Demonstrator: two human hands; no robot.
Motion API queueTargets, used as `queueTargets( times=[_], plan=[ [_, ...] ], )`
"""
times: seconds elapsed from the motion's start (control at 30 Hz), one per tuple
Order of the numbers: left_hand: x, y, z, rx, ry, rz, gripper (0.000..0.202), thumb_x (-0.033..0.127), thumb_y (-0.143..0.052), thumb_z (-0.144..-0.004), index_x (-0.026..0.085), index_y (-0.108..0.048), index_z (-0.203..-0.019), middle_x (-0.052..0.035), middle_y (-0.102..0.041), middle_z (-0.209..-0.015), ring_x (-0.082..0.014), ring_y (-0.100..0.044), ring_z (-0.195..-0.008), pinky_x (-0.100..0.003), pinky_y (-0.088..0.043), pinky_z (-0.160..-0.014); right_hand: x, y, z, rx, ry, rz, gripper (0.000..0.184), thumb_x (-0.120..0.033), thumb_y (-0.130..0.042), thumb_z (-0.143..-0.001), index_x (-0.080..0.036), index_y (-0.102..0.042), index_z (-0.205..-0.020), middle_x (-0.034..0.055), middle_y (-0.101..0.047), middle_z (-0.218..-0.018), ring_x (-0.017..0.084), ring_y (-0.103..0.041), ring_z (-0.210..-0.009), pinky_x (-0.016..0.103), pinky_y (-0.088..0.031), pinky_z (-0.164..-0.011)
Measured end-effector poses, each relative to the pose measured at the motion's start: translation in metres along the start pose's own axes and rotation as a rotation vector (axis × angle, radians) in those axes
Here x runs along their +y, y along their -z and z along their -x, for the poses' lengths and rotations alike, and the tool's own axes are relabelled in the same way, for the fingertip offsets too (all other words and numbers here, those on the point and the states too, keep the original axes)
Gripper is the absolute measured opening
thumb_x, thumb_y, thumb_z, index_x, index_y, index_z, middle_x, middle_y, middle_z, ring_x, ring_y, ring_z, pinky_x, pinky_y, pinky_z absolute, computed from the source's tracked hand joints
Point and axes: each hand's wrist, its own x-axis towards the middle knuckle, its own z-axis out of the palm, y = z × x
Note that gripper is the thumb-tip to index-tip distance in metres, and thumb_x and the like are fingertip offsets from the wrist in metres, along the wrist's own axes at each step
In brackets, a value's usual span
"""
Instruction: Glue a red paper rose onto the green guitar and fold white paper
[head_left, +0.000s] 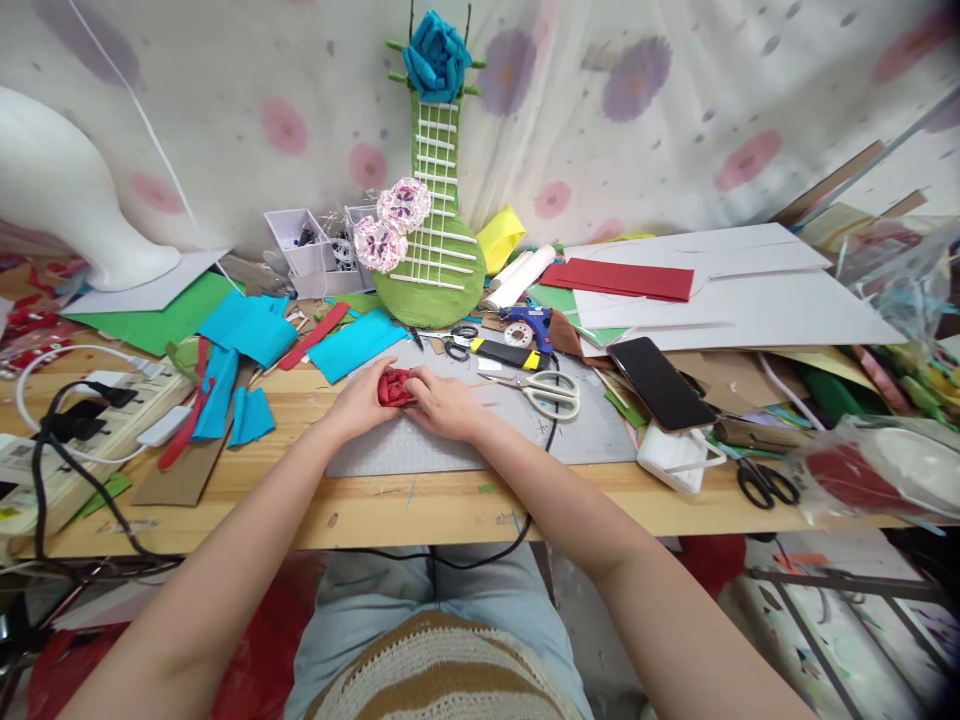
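Note:
A small red crepe-paper flower [394, 388] is held between both hands, just over the grey cutting mat [450, 452]. My left hand [361, 400] curls round its left side. The fingers of my right hand [439, 402] press on its right side, their tips partly hidden. Right of my hands lie white-handled scissors [553, 393] and a black-and-yellow utility knife [510, 354]. Behind stands a green lute-shaped craft piece [429, 290] with white strings, topped by a blue paper flower [436, 58] and bearing two pink-white crocheted flowers [391, 225].
Blue paper pieces [251, 328] and a power strip [112, 440] with cables lie at left. A blue glue gun [529, 328] sits behind the knife. To the right are a phone [660, 383], black scissors [766, 484] and white boards [750, 290]. A white mannequin head [60, 190] stands far left.

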Motion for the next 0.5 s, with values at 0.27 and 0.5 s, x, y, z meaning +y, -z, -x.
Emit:
queueTargets(
  times=[0.27,0.5],
  plan=[
    [0.006,-0.004,0.003,0.041,0.030,0.026,0.083,0.043,-0.075,-0.058,0.018,-0.042,-0.130,-0.0121,-0.057,-0.123,-0.0281,-0.054,-0.114,-0.043,-0.043,-0.097,-0.001,0.009,0.003,-0.048,-0.024,0.053,0.030,-0.032,-0.037,-0.092,-0.016,-0.049,-0.115,0.0128,-0.051,-0.121,0.017,-0.056,-0.075,0.027,-0.038,-0.058],
    [-0.017,0.027,0.002,0.208,0.194,0.005,0.085,0.040,-0.075,-0.058,0.022,-0.037,-0.132,-0.0116,-0.055,-0.126,-0.0287,-0.054,-0.115,-0.043,-0.044,-0.095,0.037,0.038,0.019,-0.086,-0.243,0.155,0.030,-0.031,-0.043,-0.089,-0.018,-0.052,-0.115,0.0136,-0.048,-0.125,0.020,-0.057,-0.086,0.028,-0.039,-0.061]
  ],
)
